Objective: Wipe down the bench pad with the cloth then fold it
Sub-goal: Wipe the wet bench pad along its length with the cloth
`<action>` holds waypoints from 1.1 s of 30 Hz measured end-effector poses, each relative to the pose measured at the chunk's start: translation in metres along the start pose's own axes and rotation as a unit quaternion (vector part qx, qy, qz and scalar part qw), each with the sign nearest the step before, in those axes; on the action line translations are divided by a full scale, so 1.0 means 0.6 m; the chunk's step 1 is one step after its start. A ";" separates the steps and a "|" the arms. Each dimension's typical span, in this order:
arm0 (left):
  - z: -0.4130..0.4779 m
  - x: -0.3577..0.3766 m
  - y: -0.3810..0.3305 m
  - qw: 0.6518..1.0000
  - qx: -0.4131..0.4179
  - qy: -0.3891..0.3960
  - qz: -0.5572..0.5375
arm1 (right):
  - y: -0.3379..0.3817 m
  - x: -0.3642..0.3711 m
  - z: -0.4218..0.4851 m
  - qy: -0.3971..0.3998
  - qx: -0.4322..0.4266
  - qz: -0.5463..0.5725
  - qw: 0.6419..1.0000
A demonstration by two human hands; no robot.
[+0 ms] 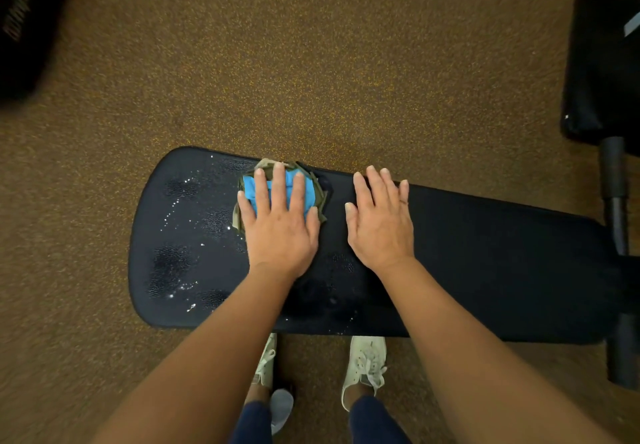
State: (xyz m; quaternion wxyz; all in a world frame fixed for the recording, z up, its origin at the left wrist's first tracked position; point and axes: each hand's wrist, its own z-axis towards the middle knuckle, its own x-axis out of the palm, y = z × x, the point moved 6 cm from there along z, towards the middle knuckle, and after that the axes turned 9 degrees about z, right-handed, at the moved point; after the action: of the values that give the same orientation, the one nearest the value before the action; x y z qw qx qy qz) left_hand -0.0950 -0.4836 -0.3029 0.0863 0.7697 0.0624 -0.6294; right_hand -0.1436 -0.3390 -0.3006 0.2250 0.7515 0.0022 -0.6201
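A long black bench pad (485, 263) lies across the view, its rounded end at the left. Water droplets and wet patches glisten on its left part. A bunched blue and olive cloth (308, 185) sits near the pad's far edge. My left hand (280, 225) presses flat on the cloth with fingers spread, covering most of it. To the right, my right hand (379, 221) rests flat on the bare pad, fingers apart, holding nothing.
Speckled brown carpet (311, 62) surrounds the bench. A black bench frame tube (616, 201) runs at the right, with another black padded piece (602, 45) at the top right. A dark object (24, 27) lies top left. My white shoes (365, 364) stand below the pad.
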 end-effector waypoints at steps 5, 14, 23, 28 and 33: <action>-0.033 0.002 0.027 0.973 0.227 -0.022 0.046 | 0.000 -0.004 0.001 -0.012 -0.003 0.005 1.000; -0.027 0.005 -0.027 0.996 0.092 -0.002 0.023 | 0.003 -0.002 -0.001 -0.015 0.002 0.019 1.000; 0.037 -0.004 0.012 1.000 -0.016 -0.001 0.018 | 0.004 -0.004 0.002 -0.009 0.004 0.017 1.000; -0.043 0.000 0.020 0.963 0.263 -0.006 0.054 | 0.000 -0.007 0.003 0.000 -0.003 0.015 1.000; 0.031 -0.003 0.036 0.989 0.142 -0.016 0.039 | 0.001 -0.006 0.004 0.002 0.001 0.011 1.000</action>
State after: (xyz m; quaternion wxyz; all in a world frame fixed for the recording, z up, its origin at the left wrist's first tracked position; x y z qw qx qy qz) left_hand -0.1085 -0.5087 -0.3036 0.0015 0.7658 -0.0587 -0.6404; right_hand -0.1468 -0.3393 -0.2974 0.2309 0.7528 -0.0059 -0.6164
